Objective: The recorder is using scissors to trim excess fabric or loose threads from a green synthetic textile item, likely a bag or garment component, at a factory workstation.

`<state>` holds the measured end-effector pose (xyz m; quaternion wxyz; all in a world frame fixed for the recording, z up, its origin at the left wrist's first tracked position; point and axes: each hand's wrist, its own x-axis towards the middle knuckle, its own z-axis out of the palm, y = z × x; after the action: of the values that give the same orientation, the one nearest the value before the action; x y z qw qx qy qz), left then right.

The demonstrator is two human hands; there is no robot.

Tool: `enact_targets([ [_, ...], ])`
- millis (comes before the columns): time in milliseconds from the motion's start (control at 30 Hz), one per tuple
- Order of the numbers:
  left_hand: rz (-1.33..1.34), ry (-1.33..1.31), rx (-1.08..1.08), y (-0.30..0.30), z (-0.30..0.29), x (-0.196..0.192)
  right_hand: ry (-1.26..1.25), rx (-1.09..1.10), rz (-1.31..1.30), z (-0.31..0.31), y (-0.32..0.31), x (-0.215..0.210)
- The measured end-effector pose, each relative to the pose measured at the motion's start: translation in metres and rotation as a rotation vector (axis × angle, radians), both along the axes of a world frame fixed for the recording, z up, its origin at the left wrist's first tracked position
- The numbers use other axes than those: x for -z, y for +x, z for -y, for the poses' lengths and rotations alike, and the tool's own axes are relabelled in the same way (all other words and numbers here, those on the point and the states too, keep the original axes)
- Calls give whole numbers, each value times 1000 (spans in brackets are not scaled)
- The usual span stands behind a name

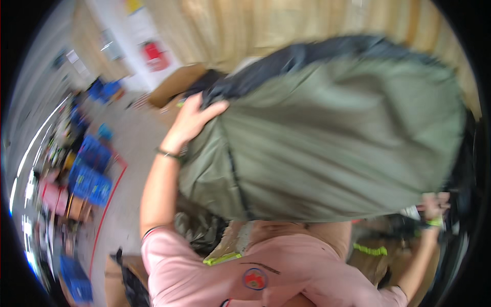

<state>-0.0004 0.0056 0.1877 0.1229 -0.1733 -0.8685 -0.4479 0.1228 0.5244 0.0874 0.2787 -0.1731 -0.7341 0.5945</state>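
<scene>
A large sheet-like piece of olive-green fabric (327,138) with a black border spreads in front of my body, blurred by motion. A dark seam runs down its left part. My left hand (197,120) is closed on its upper left edge, thumb on the green face and the other fingers mostly hidden behind. Close to the lower right edge is my right hand (434,205), so smeared that its grip does not show. A small white patch (410,212) lies beside that hand; whether it belongs to the fabric I cannot tell.
Brown cardboard boxes (116,286) stand low around me, with dark fabric and yellow-green strips (370,249) near them. Blue crates (91,176) and piled goods line the left side beyond a red floor line (106,212). Tan curtain-like material (220,25) hangs ahead.
</scene>
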Motion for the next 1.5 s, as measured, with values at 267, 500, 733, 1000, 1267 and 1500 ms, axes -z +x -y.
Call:
enact_targets([
  [267,-14,-423,479,-68,-150,150,-189,-303,469,-7,151,171],
  [500,-119,-220,993,-43,-371,185,16,-281,499,-16,177,205],
  [733,801,12,1121,-42,-395,212,339,-239,444,-54,164,169],
  [1000,1218,208,1090,-25,-385,203,954,-277,525,-110,76,49],
  [1267,1153,207,1088,-14,-386,193,1102,-404,581,-115,56,31],
  [1500,1237,230,1097,-16,-386,202,1091,-396,501,-107,46,35],
])
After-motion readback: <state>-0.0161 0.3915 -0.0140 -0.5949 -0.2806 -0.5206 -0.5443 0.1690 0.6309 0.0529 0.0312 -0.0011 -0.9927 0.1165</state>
